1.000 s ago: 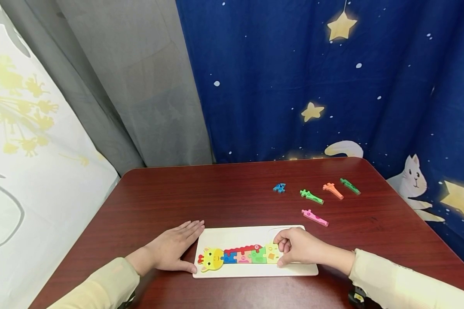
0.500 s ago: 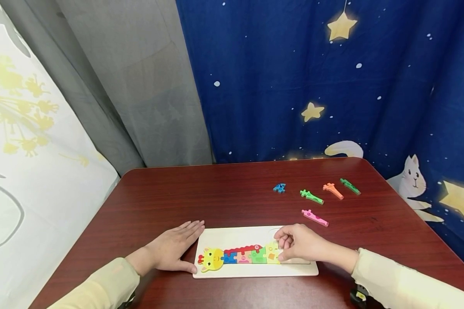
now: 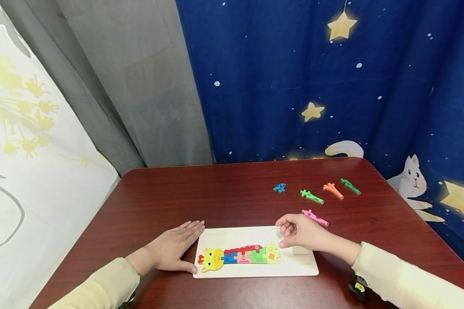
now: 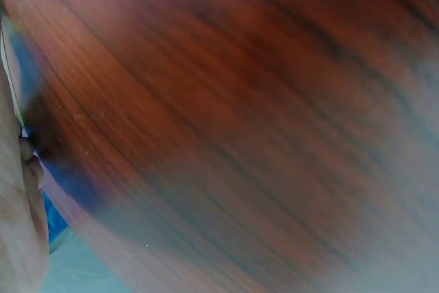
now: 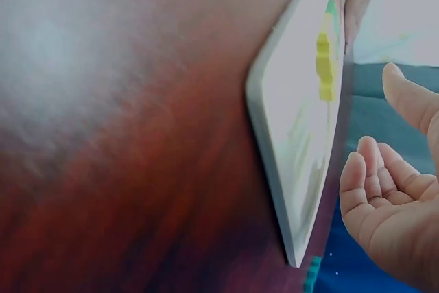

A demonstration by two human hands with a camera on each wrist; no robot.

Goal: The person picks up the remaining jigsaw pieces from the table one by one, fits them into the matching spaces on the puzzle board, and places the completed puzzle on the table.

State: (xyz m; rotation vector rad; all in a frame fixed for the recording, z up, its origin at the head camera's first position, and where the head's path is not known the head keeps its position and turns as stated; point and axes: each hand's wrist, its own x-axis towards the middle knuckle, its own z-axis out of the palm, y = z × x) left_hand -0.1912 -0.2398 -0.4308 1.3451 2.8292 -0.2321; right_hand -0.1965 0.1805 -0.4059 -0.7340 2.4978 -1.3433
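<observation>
A pale wooden puzzle board (image 3: 236,234) lies on the table with a giraffe puzzle partly filled in it. From left to right sit a yellow giraffe head (image 3: 213,260), blue, pink and green pieces, and a pale yellow piece (image 3: 273,253); a red mane piece (image 3: 240,249) runs along the top. My left hand (image 3: 175,247) lies spread at the board's left end, thumb at its edge. Above the board's right part, my right hand (image 3: 303,231) hovers. Its thumb and loosely bent fingers (image 5: 374,180) stand apart in the right wrist view, holding nothing.
Beyond the board lie a blue piece (image 3: 279,188) and several leg-shaped pieces: light green (image 3: 312,196), orange (image 3: 333,191), dark green (image 3: 350,186) and pink (image 3: 318,219). The reddish-brown table (image 3: 201,193) ends at curtains behind.
My right hand has let go of the pale yellow piece and risen up and away from it, uncovering the board's right part. The left hand has stayed put.
</observation>
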